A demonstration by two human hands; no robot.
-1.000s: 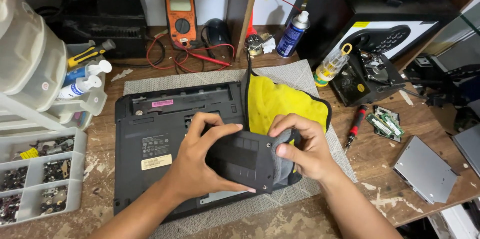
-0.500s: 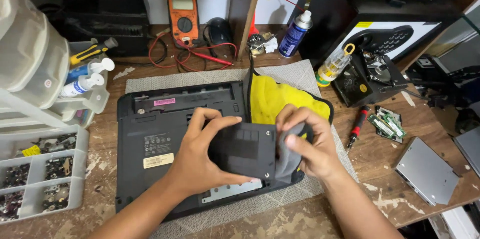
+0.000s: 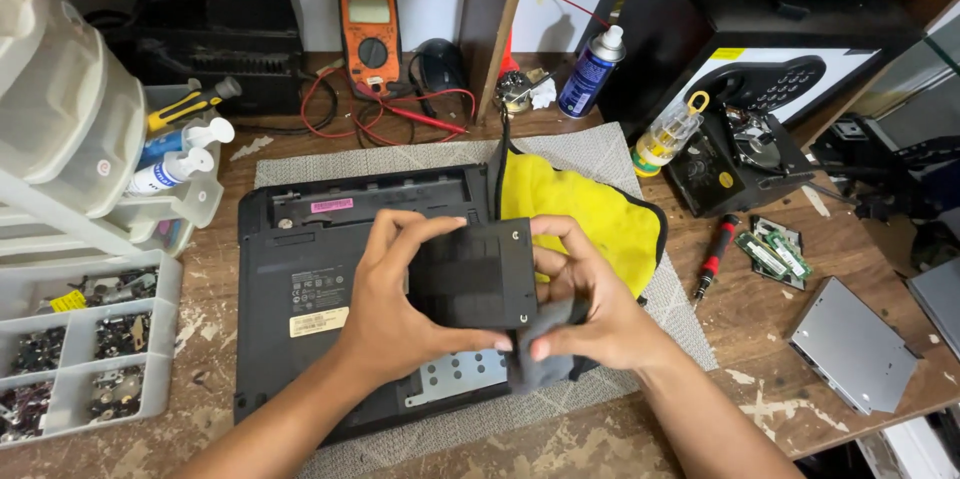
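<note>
Two hands hold a black cover panel (image 3: 470, 274) above the overturned laptop (image 3: 330, 299). The left hand (image 3: 400, 314) curls its fingers around the panel's left edge; the right hand (image 3: 585, 309) presses a grey cloth (image 3: 545, 364) against its right edge, fingers closed.

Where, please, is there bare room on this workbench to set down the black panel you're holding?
Bare wood shows between the red-handled screwdriver and the flat silver drive, and along the front edge below the grey mat. The back is crowded: orange multimeter, red leads, blue spray can. The left hand and right hand hold the black plastic panel over the upturned black laptop.
</note>
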